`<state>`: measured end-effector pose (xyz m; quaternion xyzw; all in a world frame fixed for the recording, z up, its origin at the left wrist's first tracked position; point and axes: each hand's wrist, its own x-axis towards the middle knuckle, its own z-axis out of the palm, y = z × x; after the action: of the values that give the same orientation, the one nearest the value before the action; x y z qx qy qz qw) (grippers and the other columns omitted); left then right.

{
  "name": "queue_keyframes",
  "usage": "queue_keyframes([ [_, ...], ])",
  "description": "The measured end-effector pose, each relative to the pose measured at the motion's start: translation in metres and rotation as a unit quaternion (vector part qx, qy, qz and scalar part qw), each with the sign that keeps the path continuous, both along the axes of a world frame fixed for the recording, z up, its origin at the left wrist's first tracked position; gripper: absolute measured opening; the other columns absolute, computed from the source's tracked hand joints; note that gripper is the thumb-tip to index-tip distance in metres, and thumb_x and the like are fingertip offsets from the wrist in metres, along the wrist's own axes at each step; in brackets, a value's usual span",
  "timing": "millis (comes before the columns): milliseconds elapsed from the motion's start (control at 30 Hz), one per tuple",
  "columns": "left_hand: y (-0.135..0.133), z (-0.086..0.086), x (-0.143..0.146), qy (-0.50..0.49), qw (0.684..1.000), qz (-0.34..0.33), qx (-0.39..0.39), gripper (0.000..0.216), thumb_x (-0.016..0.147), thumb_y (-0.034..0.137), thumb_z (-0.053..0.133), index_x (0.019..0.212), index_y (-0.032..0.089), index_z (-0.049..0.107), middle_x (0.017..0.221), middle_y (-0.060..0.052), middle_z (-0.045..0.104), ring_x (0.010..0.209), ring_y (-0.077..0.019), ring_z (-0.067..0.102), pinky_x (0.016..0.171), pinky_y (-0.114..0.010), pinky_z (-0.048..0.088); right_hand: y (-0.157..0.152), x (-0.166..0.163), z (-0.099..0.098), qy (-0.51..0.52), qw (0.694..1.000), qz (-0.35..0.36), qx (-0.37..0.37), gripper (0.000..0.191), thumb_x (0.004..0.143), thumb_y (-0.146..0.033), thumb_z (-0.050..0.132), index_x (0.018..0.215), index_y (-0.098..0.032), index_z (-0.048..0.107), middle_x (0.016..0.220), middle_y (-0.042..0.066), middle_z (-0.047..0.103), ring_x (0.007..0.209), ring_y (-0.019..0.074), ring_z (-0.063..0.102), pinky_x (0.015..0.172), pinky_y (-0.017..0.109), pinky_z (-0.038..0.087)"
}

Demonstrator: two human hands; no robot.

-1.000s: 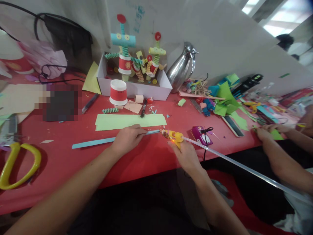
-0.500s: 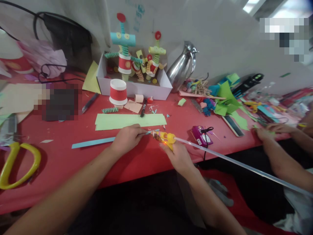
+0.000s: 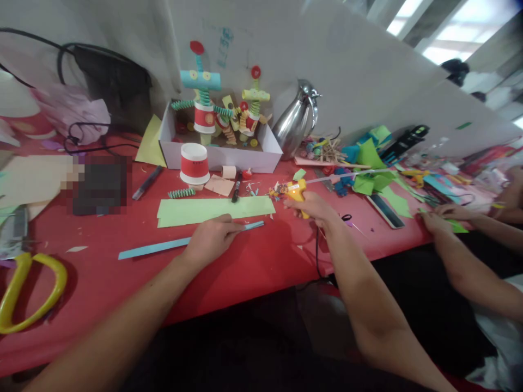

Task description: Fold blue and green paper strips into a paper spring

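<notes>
Away from the end of the blue strip point(image 3: 153, 249), up and to the right, we have carried the glue gun point(image 3: 295, 190) since the earlier frame; its clear glue stick point(image 3: 359, 173), which slanted down toward the lower right, now points up across the craft scraps. We see the left hand point(image 3: 212, 239) about where it was, thumb and fingers pinched closed on the strip near its right end, with a short tip showing beyond them. That strip lies along the front of the red worktop point(image 3: 253, 277), its longer part running out to the left. Our right hand point(image 3: 314, 207) is curled around the glue gun's handle, and the nozzle sits close to the right end of the pale green paper point(image 3: 216, 211); whether they touch, we cannot tell. Behind that paper we have a coiled green paper spring point(image 3: 182, 193), a black marker point(image 3: 236, 190) and an upright red-and-white paper cup point(image 3: 194, 164). Farther back, a white box point(image 3: 220, 157) holds paper figures point(image 3: 204, 117), with a steel jug point(image 3: 295, 120) beside it. To our left lie yellow-handled scissors point(image 3: 61, 272); on the right, near a phone point(image 3: 385, 211), another person's hands point(image 3: 435, 222) are at green paper.
</notes>
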<state>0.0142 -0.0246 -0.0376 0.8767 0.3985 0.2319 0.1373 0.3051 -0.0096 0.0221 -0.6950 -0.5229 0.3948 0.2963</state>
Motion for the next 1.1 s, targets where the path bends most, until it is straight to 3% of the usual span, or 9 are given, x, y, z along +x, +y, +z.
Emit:
queue_keyframes([
  [100,-0.001,0.003,0.0,0.004,1.0,0.0,-0.002,0.028,0.092,0.023,0.048,0.105,0.028,0.073,0.083,-0.002,0.064,0.073,-0.0144,0.063,0.063,-0.025,0.045,0.027,0.009,-0.007,-0.024,1.0,0.002,-0.016,0.024,0.076,-0.03,0.073,0.089,-0.013,0.062,0.074,0.006,0.068,0.06,0.0129,0.061,0.059,0.026,0.049],
  [167,-0.001,0.004,0.0,0.002,1.0,0.001,0.0,0.028,0.092,0.022,0.049,0.105,0.028,0.073,0.083,-0.002,0.064,0.073,-0.0146,0.063,0.062,-0.025,0.045,0.036,0.01,-0.014,-0.121,0.992,-0.012,-0.016,0.026,0.077,-0.033,0.071,0.092,-0.013,0.062,0.08,0.009,0.07,0.07,0.0172,0.064,0.065,0.029,0.05],
  [300,-0.002,0.004,0.001,0.0,1.0,-0.001,0.005,0.028,0.092,0.022,0.048,0.104,0.028,0.073,0.084,-0.002,0.064,0.074,-0.0146,0.063,0.062,-0.025,0.045,0.031,0.002,-0.021,-0.383,0.922,-0.049,0.024,0.045,0.08,-0.05,0.066,0.1,-0.01,0.063,0.101,0.02,0.066,0.099,0.0306,0.063,0.081,0.039,0.047],
  [400,-0.002,0.003,0.001,0.004,1.0,0.0,0.006,0.029,0.091,0.02,0.048,0.104,0.028,0.073,0.084,-0.002,0.063,0.074,-0.0143,0.062,0.062,-0.024,0.045,0.007,-0.015,-0.025,-0.471,0.869,-0.063,0.139,0.04,0.086,-0.043,0.06,0.108,-0.009,0.061,0.113,0.024,0.06,0.111,0.0346,0.054,0.089,0.045,0.042],
  [467,-0.003,0.003,0.001,0.013,1.0,0.002,0.012,0.03,0.092,0.02,0.047,0.106,0.028,0.073,0.085,-0.003,0.063,0.073,-0.0142,0.062,0.061,-0.024,0.044,-0.013,-0.029,-0.03,-0.454,0.86,-0.017,0.233,0.026,0.091,-0.029,0.051,0.109,-0.012,0.061,0.111,0.019,0.061,0.109,0.0316,0.052,0.092,0.046,0.041],
  [533,-0.004,0.002,0.001,0.03,0.999,0.001,0.028,0.032,0.093,0.021,0.046,0.109,0.029,0.071,0.084,-0.003,0.062,0.071,-0.0141,0.06,0.059,-0.024,0.043,-0.032,-0.042,-0.038,-0.382,0.867,0.088,0.307,0.025,0.091,-0.016,0.043,0.106,-0.017,0.063,0.107,0.012,0.063,0.105,0.0263,0.053,0.094,0.041,0.041],
  [667,-0.005,0.003,0.003,0.093,0.993,-0.008,0.07,0.037,0.093,0.02,0.043,0.119,0.031,0.067,0.082,-0.004,0.059,0.068,-0.015,0.057,0.053,-0.025,0.039,-0.052,-0.058,-0.051,-0.325,0.86,0.201,0.338,0.041,0.083,-0.004,0.042,0.113,-0.02,0.064,0.115,0.008,0.062,0.108,0.024,0.048,0.096,0.039,0.04],
  [833,-0.008,0.006,0.006,0.157,0.982,-0.021,0.099,0.042,0.092,0.016,0.041,0.127,0.03,0.06,0.088,-0.005,0.058,0.073,-0.0173,0.057,0.056,-0.027,0.041,-0.053,-0.06,-0.055,-0.372,0.849,0.212,0.309,0.043,0.081,-0.003,0.045,0.11,-0.024,0.069,0.121,0.007,0.059,0.112,0.0256,0.043,0.096,0.04,0.038],
  [1100,-0.009,0.008,0.007,0.173,0.98,-0.026,0.092,0.044,0.091,0.014,0.042,0.13,0.028,0.057,0.092,-0.007,0.058,0.08,-0.0199,0.057,0.064,-0.03,0.046,-0.061,-0.059,-0.054,-0.388,0.839,0.197,0.326,0.046,0.08,-0.004,0.046,0.11,-0.029,0.07,0.122,0.004,0.059,0.113,0.0251,0.043,0.095,0.042,0.036],
])
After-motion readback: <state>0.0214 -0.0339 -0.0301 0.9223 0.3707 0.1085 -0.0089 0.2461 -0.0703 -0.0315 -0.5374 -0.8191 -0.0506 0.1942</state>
